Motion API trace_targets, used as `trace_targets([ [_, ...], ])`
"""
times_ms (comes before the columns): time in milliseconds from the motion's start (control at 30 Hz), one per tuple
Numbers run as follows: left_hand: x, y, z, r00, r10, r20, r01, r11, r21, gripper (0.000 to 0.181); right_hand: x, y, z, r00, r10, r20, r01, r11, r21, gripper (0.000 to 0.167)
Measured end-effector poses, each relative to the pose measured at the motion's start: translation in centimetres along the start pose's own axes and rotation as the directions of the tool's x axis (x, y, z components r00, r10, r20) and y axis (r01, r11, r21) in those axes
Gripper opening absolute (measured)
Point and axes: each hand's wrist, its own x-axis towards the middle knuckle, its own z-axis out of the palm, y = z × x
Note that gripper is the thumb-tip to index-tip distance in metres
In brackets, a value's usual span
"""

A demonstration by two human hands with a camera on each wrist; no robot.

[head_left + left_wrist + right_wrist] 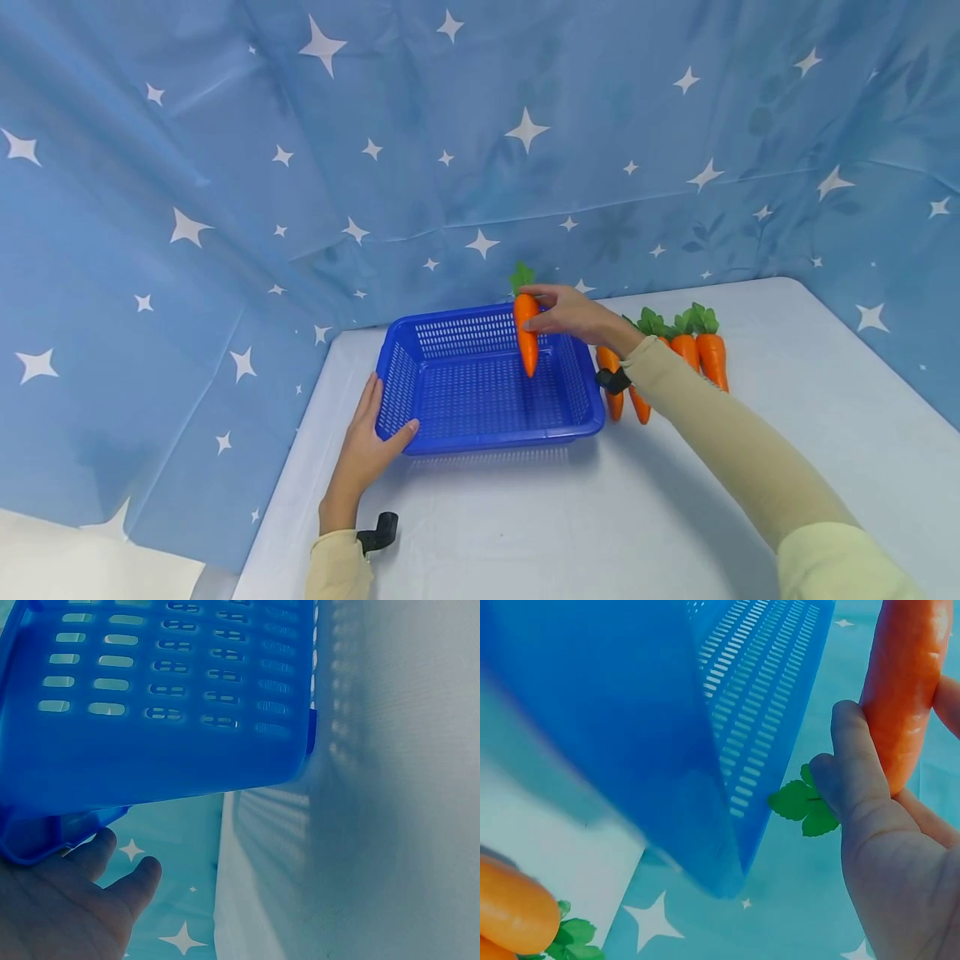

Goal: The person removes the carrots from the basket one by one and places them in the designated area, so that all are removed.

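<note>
A toy-like orange carrot (527,333) with a green leafy top hangs tip down over the blue plastic basket (487,442). My right hand (566,315) pinches it near its top, and the right wrist view shows fingers and thumb on either side of the carrot (907,690). My left hand (367,446) rests at the basket's left end, thumb over the front-left rim and the other fingers along the outside. In the left wrist view part of the left hand (82,904) lies under the basket's rim (45,836). Inside the basket I see only its slotted floor and walls.
Several more carrots (711,358) lie on the white table (510,525) right of the basket, partly hidden by my right forearm. Behind the table hangs a blue curtain (420,192) with white stars. Black mounts sit on both wrists.
</note>
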Motion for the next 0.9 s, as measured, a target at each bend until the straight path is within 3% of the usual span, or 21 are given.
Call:
trace_targets([
  [467,0.0,0.0,0.0,1.000,0.000,-0.001,0.000,1.000,0.003,0.108,-1.1,1.4,-2.2,0.999,0.016,-0.033,-0.016,1.000,0.002,0.077],
  [700,0.0,-0.1,0.0,1.000,0.005,-0.001,-0.005,1.000,0.002,0.109,-2.3,2.0,-3.5,0.999,0.009,-0.040,-0.010,1.000,-0.012,0.077],
  [900,0.1,-0.2,0.0,1.000,0.009,-0.002,-0.009,1.000,0.005,0.108,-4.0,2.6,-4.5,0.996,0.053,-0.068,-0.057,0.997,-0.059,0.079],
])
